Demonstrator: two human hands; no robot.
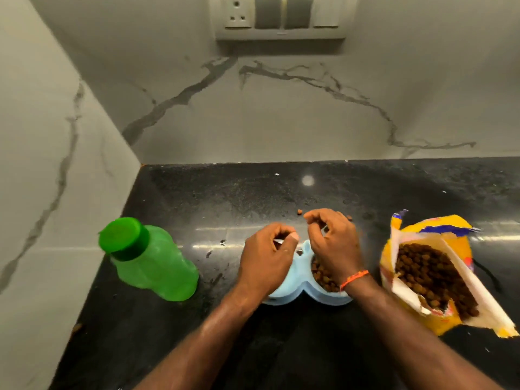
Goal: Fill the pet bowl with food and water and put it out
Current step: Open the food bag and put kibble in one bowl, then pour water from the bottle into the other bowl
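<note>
Head view. I see the black countertop [197,198] bounded on the left by a marbled side wall [42,136] and at the rear by a veined backsplash [281,114] carrying a switch plate [281,15]. The widest open stone lies between the backsplash and the hands, marked only by a stray kibble piece [300,211]; more open surface runs along the near edge, under the forearms.

The pet bowl [305,295], a pale blue double-well dish, sits near the middle of the counter with its long axis left to right, parallel to the rear wall. Its right well holds brown kibble [322,275]; the left well is hidden under the left hand [267,257], so I cannot tell its contents.

Both hands hover over the bowl's far rim. The left hand's fingers are curled inward toward the thumb; I cannot tell whether they pinch anything. The right hand [332,240], with an orange wrist thread [354,279], also has bent fingers drawn together, any contents too small to tell.

A green bottle [152,260], capped and upright, stands well left of the bowl. A torn-open yellow food bag [433,274] lies just right, its mouth showing kibble.
</note>
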